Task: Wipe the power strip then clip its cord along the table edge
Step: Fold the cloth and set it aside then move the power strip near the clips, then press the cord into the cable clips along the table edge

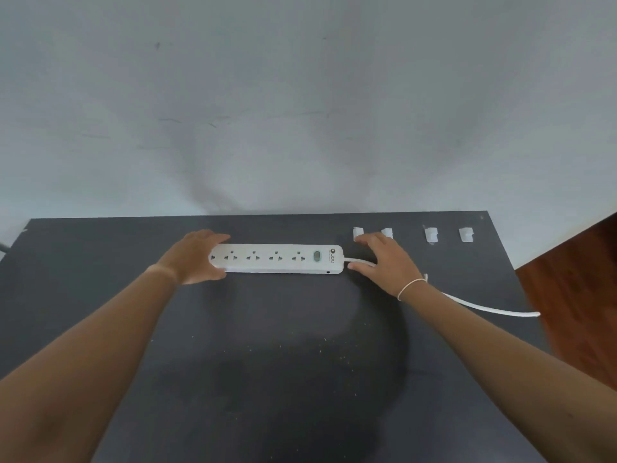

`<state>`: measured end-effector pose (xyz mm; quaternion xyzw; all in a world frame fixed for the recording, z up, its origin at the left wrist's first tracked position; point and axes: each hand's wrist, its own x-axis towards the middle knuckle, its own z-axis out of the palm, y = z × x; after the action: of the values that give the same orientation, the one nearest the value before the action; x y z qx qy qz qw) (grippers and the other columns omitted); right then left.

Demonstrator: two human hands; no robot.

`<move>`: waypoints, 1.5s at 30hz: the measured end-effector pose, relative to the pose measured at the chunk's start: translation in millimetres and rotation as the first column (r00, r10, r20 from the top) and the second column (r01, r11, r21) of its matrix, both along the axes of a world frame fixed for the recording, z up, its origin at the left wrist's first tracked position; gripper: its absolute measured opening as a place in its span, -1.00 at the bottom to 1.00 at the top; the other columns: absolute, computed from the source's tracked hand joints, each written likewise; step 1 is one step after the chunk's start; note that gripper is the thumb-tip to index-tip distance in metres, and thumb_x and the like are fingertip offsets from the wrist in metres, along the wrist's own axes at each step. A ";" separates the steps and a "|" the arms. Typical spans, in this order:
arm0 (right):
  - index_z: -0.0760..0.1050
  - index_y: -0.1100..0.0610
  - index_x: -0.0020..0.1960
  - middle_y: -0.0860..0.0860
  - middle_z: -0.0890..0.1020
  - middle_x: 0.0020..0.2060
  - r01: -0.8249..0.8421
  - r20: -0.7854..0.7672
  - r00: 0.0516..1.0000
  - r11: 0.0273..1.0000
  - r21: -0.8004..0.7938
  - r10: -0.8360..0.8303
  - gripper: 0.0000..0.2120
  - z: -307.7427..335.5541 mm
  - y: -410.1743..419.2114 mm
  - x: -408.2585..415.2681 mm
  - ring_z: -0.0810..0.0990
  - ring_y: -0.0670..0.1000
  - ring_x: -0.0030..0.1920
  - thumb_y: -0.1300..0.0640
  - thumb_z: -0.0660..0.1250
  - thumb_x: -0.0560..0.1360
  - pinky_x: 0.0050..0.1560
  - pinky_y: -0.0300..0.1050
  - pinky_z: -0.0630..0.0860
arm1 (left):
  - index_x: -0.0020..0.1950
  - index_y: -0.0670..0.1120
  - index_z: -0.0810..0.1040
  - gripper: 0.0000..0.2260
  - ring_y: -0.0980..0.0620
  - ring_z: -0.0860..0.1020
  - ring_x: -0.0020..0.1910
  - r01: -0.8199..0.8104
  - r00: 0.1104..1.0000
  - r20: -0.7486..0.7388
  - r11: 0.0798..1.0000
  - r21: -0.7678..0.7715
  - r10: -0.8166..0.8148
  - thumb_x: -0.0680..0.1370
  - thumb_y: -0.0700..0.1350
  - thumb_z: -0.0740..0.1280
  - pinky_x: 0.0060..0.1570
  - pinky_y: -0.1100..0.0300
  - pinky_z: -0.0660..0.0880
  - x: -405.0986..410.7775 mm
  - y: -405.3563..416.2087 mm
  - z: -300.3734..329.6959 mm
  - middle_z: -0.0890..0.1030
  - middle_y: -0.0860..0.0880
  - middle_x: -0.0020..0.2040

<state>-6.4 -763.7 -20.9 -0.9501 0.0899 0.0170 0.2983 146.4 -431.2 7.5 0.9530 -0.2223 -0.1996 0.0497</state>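
A white power strip (277, 259) lies lengthwise near the far edge of the dark table (267, 345), sockets up, switch at its right end. My left hand (197, 255) grips the strip's left end, thumb at the front and fingers over the back. My right hand (384, 259) hovers with spread fingers over the white cord (484, 307) where it leaves the strip's right end; whether it touches the cord is unclear. The cord runs right to the table's right edge. Several white cord clips (430, 234) sit in a row along the far edge, right of the strip.
A pale wall (300, 111) stands directly behind the table. Brown wooden floor (581, 295) shows past the table's right edge. Small light crumbs (320, 349) speckle the tabletop in front of me.
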 end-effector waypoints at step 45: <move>0.52 0.10 -0.05 0.06 0.54 -0.04 -0.064 0.070 0.995 0.988 -0.141 0.074 -0.87 -0.4 -69.3 20.7 0.58 0.13 -0.14 0.08 0.24 0.50 -0.14 -0.04 0.48 | 0.07 -0.09 0.56 -0.82 -0.07 0.44 0.10 0.214 0.976 0.096 0.935 -0.283 -0.194 0.49 -0.18 0.26 0.13 0.14 0.36 -38.9 -204.4 -16.8 0.59 -0.06 0.03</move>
<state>14.3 -833.0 -21.2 -0.9710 0.0465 -0.0148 0.2341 107.5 -635.6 -9.3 0.9131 -0.3485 -0.1370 0.1613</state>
